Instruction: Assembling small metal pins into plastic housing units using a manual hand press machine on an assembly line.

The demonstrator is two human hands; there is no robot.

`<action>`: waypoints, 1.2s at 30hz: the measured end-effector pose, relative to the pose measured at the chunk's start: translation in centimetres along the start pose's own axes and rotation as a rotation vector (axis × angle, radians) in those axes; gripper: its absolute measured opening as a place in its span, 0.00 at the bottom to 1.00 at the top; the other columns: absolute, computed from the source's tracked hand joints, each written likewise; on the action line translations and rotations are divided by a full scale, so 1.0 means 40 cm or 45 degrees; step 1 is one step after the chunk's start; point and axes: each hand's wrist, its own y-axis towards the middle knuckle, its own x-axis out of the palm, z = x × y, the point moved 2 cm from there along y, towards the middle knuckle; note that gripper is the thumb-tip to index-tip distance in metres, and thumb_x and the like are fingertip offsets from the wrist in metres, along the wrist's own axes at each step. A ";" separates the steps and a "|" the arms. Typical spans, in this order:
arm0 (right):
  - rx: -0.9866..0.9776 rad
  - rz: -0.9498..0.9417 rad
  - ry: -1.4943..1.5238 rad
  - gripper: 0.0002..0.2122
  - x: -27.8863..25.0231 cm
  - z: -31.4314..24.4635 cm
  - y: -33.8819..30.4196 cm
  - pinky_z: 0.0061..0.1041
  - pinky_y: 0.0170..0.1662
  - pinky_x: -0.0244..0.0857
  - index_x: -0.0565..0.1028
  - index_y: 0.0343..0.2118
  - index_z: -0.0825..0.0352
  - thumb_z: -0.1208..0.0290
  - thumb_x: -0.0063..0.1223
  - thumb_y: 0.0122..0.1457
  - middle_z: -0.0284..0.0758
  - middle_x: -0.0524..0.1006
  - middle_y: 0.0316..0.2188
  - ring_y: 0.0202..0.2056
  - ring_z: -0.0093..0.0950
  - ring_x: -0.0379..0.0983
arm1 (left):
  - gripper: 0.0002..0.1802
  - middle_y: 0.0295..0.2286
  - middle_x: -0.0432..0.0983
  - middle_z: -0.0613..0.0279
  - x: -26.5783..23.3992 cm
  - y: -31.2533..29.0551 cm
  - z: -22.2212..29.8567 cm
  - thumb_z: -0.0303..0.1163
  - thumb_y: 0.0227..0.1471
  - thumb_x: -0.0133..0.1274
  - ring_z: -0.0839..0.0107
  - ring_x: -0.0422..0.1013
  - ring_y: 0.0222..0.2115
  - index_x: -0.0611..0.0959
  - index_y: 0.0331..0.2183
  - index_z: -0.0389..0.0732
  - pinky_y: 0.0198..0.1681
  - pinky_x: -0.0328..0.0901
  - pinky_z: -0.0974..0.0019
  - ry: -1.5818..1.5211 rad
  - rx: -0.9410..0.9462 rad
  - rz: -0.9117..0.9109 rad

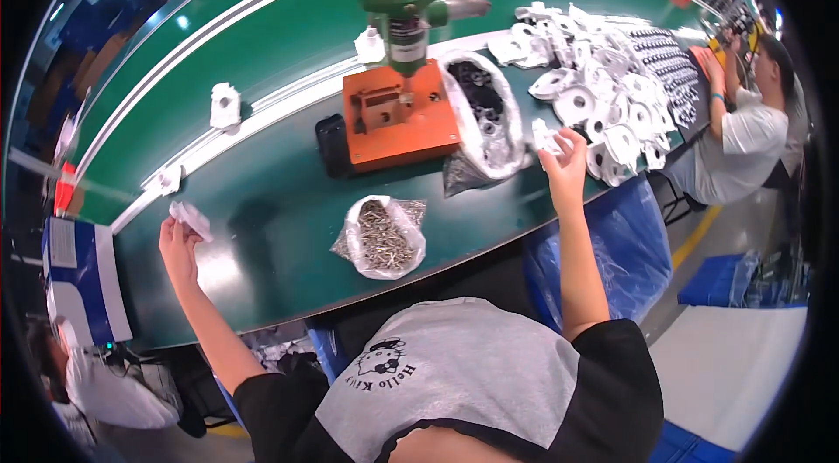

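At the left of the green bench, my left hand (179, 246) is closed on a white plastic part (190, 220), held near the conveyor's edge. My right hand (566, 162) pinches a smaller white plastic piece (547, 138), beside a big heap of white plastic parts (622, 105). Between my hands stands an orange press fixture (404, 135) beneath a green machine head (404, 4). Right of it lies an open bag of black parts (479, 100). Closer to me sits a bag of small metal pins or screws (384, 238).
A green conveyor belt (288, 35) runs behind the bench, with white parts (225, 107) standing along its near rail. Rows of dark parts (664, 61) lie beyond the heap. A person (743, 131) works at the right; another sits lower left. A blue plastic-lined bin (612, 245) stands below the edge.
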 end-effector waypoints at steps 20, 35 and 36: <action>-0.380 -0.855 0.287 0.39 0.258 -0.344 -0.245 0.30 0.57 0.56 0.53 0.61 0.71 0.68 0.62 0.48 0.46 0.63 0.56 0.55 0.36 0.63 | 0.15 0.38 0.74 0.61 0.766 -0.456 0.244 0.32 0.59 0.48 0.78 0.71 0.37 0.72 0.43 0.32 0.41 0.66 0.73 -0.749 0.095 -0.733; -0.682 -0.685 0.026 0.40 0.302 -0.303 -0.183 0.35 0.54 0.56 0.44 0.63 0.67 0.60 0.55 0.53 0.49 0.59 0.52 0.51 0.45 0.62 | 0.32 0.51 0.62 0.51 0.813 -0.513 0.200 0.30 0.58 0.46 0.66 0.63 0.52 0.50 0.59 0.42 0.53 0.59 0.61 -1.047 -0.230 -0.727; -0.693 -0.752 0.086 0.40 0.309 -0.299 -0.186 0.35 0.54 0.56 0.44 0.63 0.67 0.59 0.54 0.54 0.49 0.58 0.53 0.51 0.45 0.62 | 0.29 0.48 0.66 0.50 0.809 -0.503 0.188 0.31 0.59 0.46 0.68 0.66 0.47 0.52 0.56 0.39 0.51 0.60 0.65 -0.925 -0.162 -0.631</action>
